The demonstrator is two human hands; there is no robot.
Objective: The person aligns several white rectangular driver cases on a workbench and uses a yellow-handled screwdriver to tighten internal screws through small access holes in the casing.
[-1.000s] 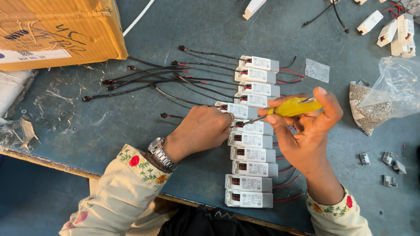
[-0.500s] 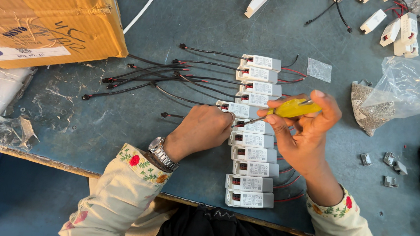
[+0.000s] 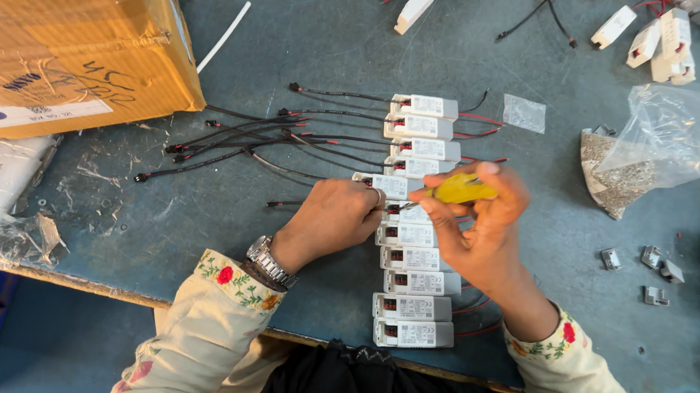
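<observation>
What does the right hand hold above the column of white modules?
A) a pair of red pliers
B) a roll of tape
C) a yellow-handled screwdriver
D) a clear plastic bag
C: the right hand grips a yellow-handled screwdriver, its tip pointing toward a white module that the left hand steadies.

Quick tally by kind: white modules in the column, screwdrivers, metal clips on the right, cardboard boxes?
Modules: 11
Screwdriver: 1
Clips: 4
Cardboard box: 1
Total: 17
</observation>
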